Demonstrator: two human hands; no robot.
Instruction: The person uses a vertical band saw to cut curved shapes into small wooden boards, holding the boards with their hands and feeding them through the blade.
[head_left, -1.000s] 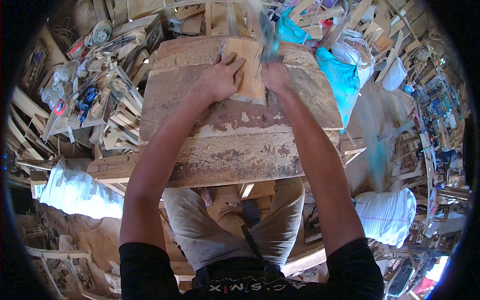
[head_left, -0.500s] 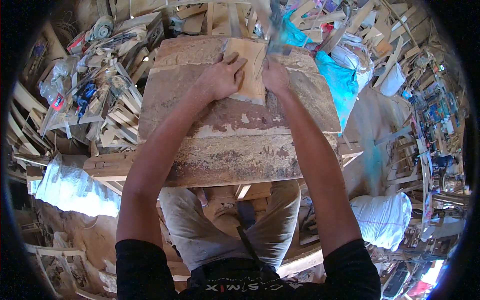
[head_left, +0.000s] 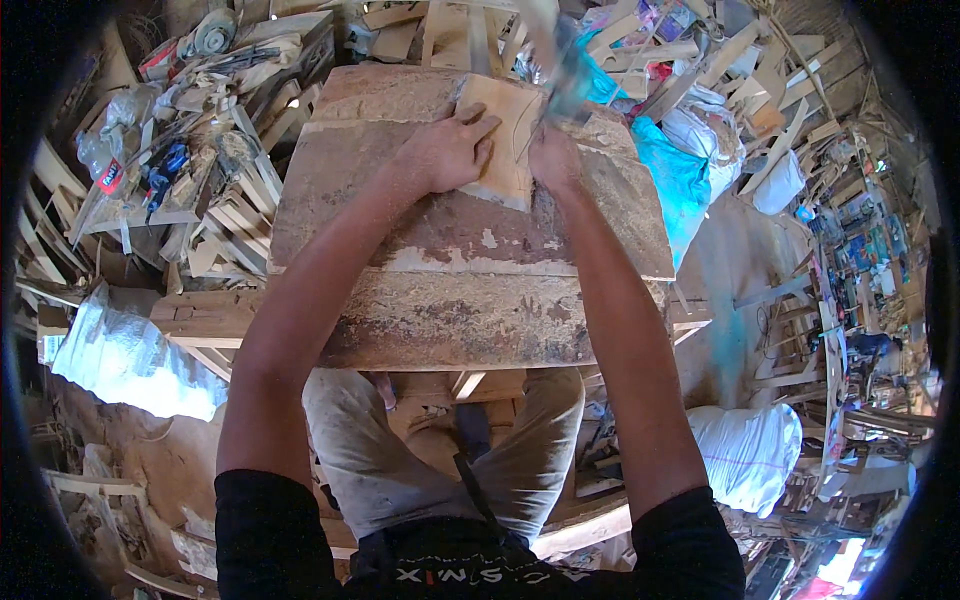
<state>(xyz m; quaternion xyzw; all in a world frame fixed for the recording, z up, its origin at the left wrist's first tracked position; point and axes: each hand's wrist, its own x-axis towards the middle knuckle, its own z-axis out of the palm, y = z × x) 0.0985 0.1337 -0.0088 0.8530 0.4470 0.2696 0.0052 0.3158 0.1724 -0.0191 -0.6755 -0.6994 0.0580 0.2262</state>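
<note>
1. My left hand lies flat, palm down, on a pale wooden board. The fingers are spread over its left half and press it down rather than closing around it.
2. The board rests on the worn workbench top, close to the far edge and about midway along it. Its long axis runs away from me, tilted slightly to the right, with the near end pointing back toward my body.
3. My right hand sits just beside the board's right edge and is closed around the handle of a tool. The tool is blurred, so I cannot tell its kind, only that it rises up and away beyond the board's far right corner.
4. The relation that matters: the board lies directly left of my right hand, touching or nearly so, while my left hand is already on top of it. The left is therefore the nearer hand and does the holding; the right works along the board's right edge.
5. Around the bench lie wood offcuts to the left, a blue plastic sheet off the right edge, and white sacks lower down.
</note>
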